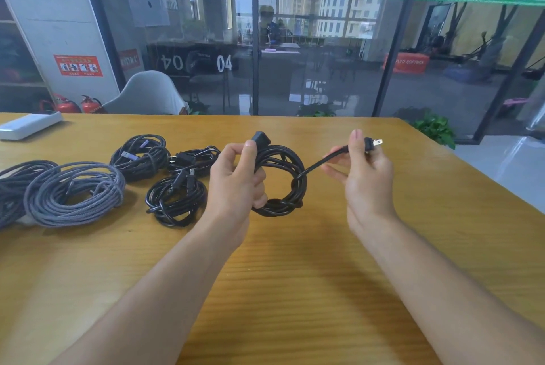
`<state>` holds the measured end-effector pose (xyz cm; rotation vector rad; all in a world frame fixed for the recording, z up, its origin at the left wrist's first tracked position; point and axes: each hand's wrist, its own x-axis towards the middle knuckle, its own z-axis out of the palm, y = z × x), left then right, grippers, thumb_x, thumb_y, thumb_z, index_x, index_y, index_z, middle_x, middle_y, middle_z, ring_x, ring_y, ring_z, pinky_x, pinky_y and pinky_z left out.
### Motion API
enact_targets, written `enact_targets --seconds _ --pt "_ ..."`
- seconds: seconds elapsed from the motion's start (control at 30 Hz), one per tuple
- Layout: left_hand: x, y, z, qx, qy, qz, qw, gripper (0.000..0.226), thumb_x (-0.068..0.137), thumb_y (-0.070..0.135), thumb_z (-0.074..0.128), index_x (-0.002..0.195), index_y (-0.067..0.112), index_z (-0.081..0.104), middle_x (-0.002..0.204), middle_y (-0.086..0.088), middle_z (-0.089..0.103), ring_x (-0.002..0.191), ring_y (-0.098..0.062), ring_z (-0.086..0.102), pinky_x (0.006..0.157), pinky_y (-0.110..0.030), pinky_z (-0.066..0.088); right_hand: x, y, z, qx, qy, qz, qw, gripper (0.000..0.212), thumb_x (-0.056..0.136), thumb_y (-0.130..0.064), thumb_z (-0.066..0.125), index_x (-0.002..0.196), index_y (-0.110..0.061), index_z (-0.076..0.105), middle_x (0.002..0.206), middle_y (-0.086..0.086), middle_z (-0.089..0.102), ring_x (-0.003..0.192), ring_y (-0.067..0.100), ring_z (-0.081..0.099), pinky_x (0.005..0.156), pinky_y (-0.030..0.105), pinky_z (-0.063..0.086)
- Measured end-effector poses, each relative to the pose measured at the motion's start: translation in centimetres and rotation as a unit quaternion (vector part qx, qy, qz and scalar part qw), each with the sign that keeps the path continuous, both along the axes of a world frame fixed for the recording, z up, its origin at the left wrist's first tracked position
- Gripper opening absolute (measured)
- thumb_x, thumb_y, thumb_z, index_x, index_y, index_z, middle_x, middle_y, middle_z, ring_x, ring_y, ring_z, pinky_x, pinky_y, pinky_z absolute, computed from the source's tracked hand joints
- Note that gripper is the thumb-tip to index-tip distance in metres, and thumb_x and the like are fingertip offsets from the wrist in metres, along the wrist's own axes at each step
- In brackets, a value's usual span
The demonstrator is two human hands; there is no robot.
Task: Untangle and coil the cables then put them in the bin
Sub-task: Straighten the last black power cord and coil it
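Observation:
My left hand (236, 179) grips a coiled black power cable (290, 184) just above the table, thumb pressed near its black socket end (261, 138). My right hand (362, 170) pinches the same cable's free end just behind the pronged plug (374, 142), and a short stretch runs taut from the coil to that hand. To the left lie several more coiled cables: a black one (175, 201), a black one with plugs (193, 161), a dark braided one (140, 156), a grey braided one (75, 193) and a dark one at the left edge (14, 184). No bin is in view.
The wooden table (295, 276) ends at its far edge near a glass wall. A white flat box (28, 125) lies at the back left corner. A grey chair (149, 94) stands behind the table, with red fire extinguishers (70, 105) on the floor to its left.

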<state>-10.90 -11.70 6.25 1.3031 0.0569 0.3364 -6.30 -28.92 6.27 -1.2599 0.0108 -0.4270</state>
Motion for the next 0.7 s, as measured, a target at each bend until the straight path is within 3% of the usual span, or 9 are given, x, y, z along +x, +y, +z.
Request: enact_targets --seconds 0.2,0.27,0.33,0.4,0.47,0.57,0.7 --pt "-1.3 -1.1 0.1 -0.041 -0.011 -0.106 0.993 0.027 0.110 0.036 0.047 0.090 0.018 0.046 0.062 0.002 0.030 0.050 -0.014 0.020 0.045 -0.025 0.025 -1.8 1.9 0.3 0.132 0.206 0.100 0.964 0.051 0.107 -0.058 0.038 0.110 -0.011 0.055 0.082 0.010 0.080 0.073 0.032 0.077 0.084 0.053 0.064" --pt "-1.5 -1.7 -0.2 -0.028 -0.009 -0.131 0.991 0.027 0.110 0.035 0.046 0.090 0.018 0.044 0.063 0.001 0.030 0.050 -0.015 0.020 0.044 -0.025 0.025 -2.0 1.8 0.5 0.136 0.238 0.122 0.954 0.052 0.107 -0.060 0.036 0.114 -0.011 0.052 0.076 0.011 0.078 0.063 0.032 0.076 0.075 0.049 0.065" --pt "-1.5 -2.1 -0.4 -0.015 -0.005 -0.142 0.990 0.026 0.110 0.034 0.046 0.091 0.018 0.043 0.063 0.000 0.032 0.051 -0.016 0.021 0.045 -0.025 0.028 -1.9 1.5 0.7 0.120 0.228 0.111 0.960 0.050 0.108 -0.058 0.036 0.109 -0.011 0.053 0.060 0.004 0.072 0.050 0.025 0.070 0.053 0.035 0.060" --pt "-1.5 -2.5 -0.7 -0.002 -0.010 -0.155 0.988 0.022 0.110 0.033 0.046 0.096 0.016 0.045 0.065 -0.002 0.037 0.051 -0.018 0.027 0.050 -0.029 0.033 -1.8 1.1 0.8 0.071 0.193 0.080 0.975 0.048 0.108 -0.059 0.035 0.101 -0.015 0.053 0.057 -0.002 0.068 0.045 0.019 0.062 0.043 0.026 0.049" --pt "-1.4 -2.6 -1.0 0.021 -0.021 -0.161 0.987 0.021 0.110 0.032 0.047 0.099 0.015 0.050 0.067 -0.006 0.046 0.055 -0.022 0.038 0.060 -0.036 0.038 -1.8 1.0 0.9 0.023 0.157 0.055 0.986 0.046 0.108 -0.060 0.034 0.095 -0.020 0.053 0.065 -0.002 0.068 0.047 0.017 0.057 0.044 0.025 0.042" --pt "-1.0 -2.0 -1.1 0.069 -0.028 -0.143 0.987 0.025 0.109 0.031 0.049 0.114 0.011 0.063 0.080 -0.013 0.061 0.073 -0.027 0.056 0.076 -0.044 0.047 -1.7 0.4 1.4 -0.006 0.129 0.042 0.991 0.042 0.107 -0.060 0.037 0.093 -0.024 0.053 0.062 -0.005 0.067 0.051 0.017 0.056 0.041 0.023 0.040" --pt "-0.1 0.0 -1.0 0.115 -0.037 -0.115 0.986 0.029 0.104 0.026 0.058 0.123 0.006 0.066 0.091 -0.014 0.072 0.079 -0.027 0.065 0.079 -0.038 0.058 -1.6 -0.9 2.2 0.011 0.135 0.048 0.990 0.040 0.106 -0.059 0.043 0.092 -0.023 0.053 0.057 -0.009 0.065 0.049 0.013 0.055 0.044 0.023 0.040"
